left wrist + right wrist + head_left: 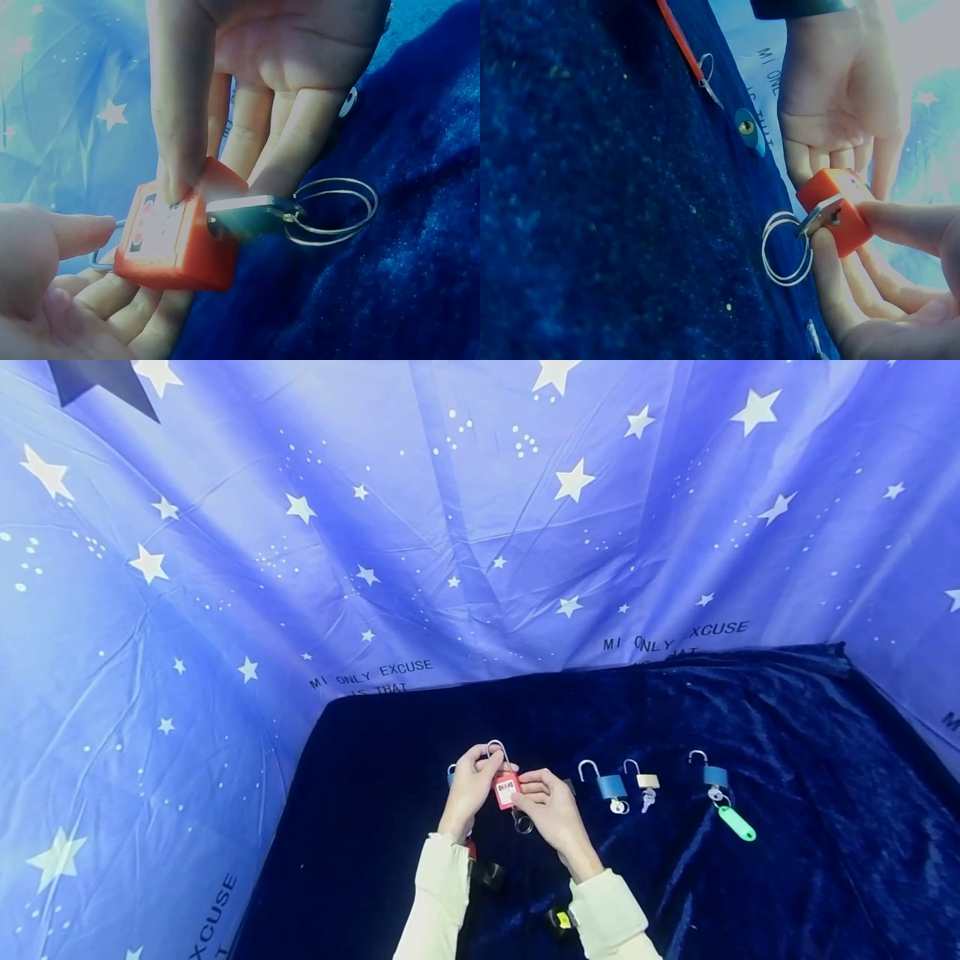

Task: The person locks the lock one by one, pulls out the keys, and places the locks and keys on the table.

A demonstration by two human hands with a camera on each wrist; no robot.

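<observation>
A red padlock [506, 792] with a white label is held up between both hands, its tall metal shackle [497, 745] pointing away from me. My left hand [471, 783] pinches it at the shackle end with thumb and fingers. My right hand [553, 812] grips the body, its thumb lying on the label in the left wrist view. A key [251, 210] sticks out of the bottom of the padlock, with two thin metal rings [367, 214] hanging from it. In the right wrist view, a right fingertip lies by the key [819, 216]; whether it presses the key I cannot tell.
To the right lie a blue padlock [611, 787], a small brass padlock [647, 782] and another blue padlock [716, 776] with a green tag [737, 824], all with shackles open and keys. A black object [489, 875] and a black-and-yellow object [561, 920] lie near the forearms on dark blue cloth.
</observation>
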